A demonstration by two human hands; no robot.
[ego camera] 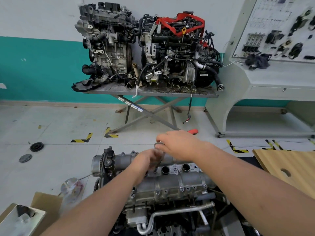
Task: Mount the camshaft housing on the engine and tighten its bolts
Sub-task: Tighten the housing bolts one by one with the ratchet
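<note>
Bolt-tightening on the seated camshaft housing (170,183).
Your right hand (177,143) grips the tool (160,160) top, left hand (144,160) curls round its shaft; keep it square on the bolt (155,171).

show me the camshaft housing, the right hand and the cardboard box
camshaft housing (172,183): head view, on the near side wall of the casting.
right hand (179,144): head view, on the back of the hand.
cardboard box (46,201): head view, on the upright brown flap.
</note>
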